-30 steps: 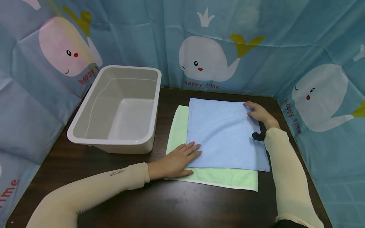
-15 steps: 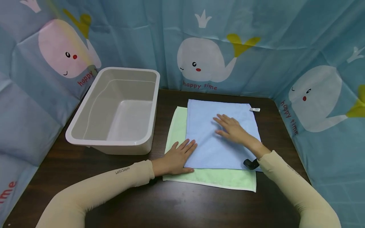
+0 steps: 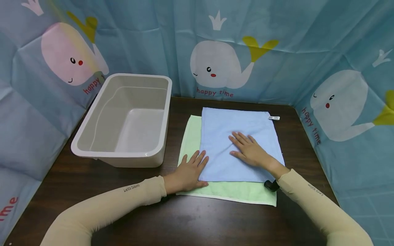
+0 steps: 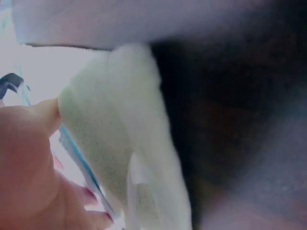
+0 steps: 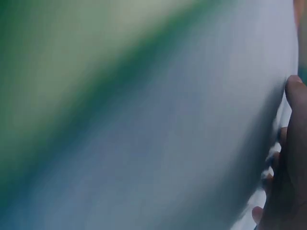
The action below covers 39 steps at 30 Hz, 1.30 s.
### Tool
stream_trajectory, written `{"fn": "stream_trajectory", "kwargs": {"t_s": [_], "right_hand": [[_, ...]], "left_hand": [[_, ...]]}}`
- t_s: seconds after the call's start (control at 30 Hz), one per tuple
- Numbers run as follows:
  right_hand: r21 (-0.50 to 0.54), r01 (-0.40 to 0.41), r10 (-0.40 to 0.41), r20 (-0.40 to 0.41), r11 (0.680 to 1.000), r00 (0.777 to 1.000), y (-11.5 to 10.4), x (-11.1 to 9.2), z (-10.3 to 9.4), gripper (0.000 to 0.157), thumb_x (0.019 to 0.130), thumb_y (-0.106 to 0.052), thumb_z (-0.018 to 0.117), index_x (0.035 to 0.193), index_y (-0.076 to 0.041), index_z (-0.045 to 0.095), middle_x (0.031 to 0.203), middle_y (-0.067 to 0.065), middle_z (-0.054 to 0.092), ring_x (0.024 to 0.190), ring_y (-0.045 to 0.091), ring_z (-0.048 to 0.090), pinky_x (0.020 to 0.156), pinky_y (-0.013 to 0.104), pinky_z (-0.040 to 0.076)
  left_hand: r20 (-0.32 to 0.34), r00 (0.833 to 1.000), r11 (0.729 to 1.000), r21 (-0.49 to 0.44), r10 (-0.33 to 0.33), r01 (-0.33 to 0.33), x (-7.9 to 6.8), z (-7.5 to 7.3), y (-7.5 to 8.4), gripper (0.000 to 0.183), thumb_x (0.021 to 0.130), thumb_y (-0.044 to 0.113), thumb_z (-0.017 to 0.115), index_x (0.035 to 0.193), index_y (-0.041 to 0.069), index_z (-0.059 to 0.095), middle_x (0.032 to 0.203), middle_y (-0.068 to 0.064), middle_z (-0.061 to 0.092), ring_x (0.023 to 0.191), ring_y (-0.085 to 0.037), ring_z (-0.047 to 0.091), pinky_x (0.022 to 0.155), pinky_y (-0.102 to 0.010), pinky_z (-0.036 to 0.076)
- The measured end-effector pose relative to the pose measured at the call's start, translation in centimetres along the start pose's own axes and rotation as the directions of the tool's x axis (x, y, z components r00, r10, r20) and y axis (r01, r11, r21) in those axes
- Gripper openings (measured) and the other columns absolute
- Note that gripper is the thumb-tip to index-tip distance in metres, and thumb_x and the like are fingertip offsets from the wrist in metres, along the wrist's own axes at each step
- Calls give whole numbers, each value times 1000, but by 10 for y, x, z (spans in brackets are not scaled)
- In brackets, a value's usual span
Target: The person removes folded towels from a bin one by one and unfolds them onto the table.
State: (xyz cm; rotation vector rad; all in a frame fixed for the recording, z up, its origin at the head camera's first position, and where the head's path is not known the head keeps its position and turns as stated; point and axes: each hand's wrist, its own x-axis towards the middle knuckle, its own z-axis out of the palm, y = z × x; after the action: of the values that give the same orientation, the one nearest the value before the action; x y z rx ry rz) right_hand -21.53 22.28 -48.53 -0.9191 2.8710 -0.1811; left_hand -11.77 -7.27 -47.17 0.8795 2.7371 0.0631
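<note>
A light blue towel [image 3: 227, 124] lies spread flat over a light green towel [image 3: 227, 193], whose left and front borders show from under it. My left hand [image 3: 188, 173], fingers spread, rests on the left side of both towels, its fingertips at the blue towel's left edge. On the middle of the blue towel rests my right hand [image 3: 249, 150], palm down with straight fingers. A small white tag [image 3: 274, 118] sticks out at the blue towel's far right corner. In the left wrist view the thumb touches the edge of the green towel [image 4: 105, 120].
Left of the towels stands a grey-white plastic tub [image 3: 120, 154] with nothing in it. Dark wooden tabletop [image 3: 191, 218] lies under everything. Blue curtains [image 3: 172, 41] printed with whales hang along the back and both sides. A black wrist piece [image 3: 271, 186] shows at my right cuff.
My right hand has moved from the blue towel's far right corner to its middle, and the tag now shows. My left hand stays at the left side, shifted slightly left.
</note>
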Motion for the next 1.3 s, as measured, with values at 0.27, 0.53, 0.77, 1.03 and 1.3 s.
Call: {"fn": "stream_trajectory", "kwargs": {"t_s": [0.27, 0.53, 0.77, 1.03, 1.3], "right_hand": [[25, -322, 321, 35, 946, 946, 86, -22, -6, 77, 95, -60, 32, 153, -15, 9, 161, 13, 6, 148, 39, 7, 114, 65, 8], [141, -527, 527, 41, 838, 849, 103, -38, -21, 82, 95, -55, 37, 151, -3, 8, 156, 27, 10, 142, 48, 14, 111, 67, 16], [369, -733, 688, 272, 571, 673, 91, -64, -44, 79, 91, -45, 54, 138, 13, 29, 127, 34, 44, 108, 43, 51, 92, 54, 47], [516, -724, 427, 586, 458, 688, 98, -106, -46, 45, 87, -42, 64, 106, -1, 66, 85, -4, 69, 80, 14, 62, 77, 33, 53], [671, -578, 220, 545, 464, 809, 119, -133, -38, 44, 90, -22, 62, 122, 8, 54, 91, -5, 74, 81, 12, 69, 77, 31, 57]], "left_hand": [[-15, 1000, 1000, 2, -8, 8, -4, 1, 0, 91, 87, 68, 44, 152, 11, 16, 161, -10, 7, 149, -33, 11, 110, -64, 26], [-138, 983, 985, 136, 121, -102, 1, -3, 0, 85, 86, 64, 51, 147, 8, 31, 156, -10, 27, 145, -30, 27, 109, -53, 35], [-187, 945, 958, 157, 268, -240, 1, -7, 1, 61, 88, 43, 60, 137, 8, 48, 144, -9, 49, 133, -25, 47, 99, -38, 49], [-127, 952, 960, 77, 278, -270, 3, -4, -4, 66, 89, 38, 62, 142, 5, 41, 150, -11, 40, 139, -23, 39, 103, -33, 47], [-89, 951, 952, -52, 296, -301, -1, 1, -18, 72, 91, 39, 59, 148, 7, 29, 158, -6, 25, 147, -20, 24, 114, -33, 35]]}}
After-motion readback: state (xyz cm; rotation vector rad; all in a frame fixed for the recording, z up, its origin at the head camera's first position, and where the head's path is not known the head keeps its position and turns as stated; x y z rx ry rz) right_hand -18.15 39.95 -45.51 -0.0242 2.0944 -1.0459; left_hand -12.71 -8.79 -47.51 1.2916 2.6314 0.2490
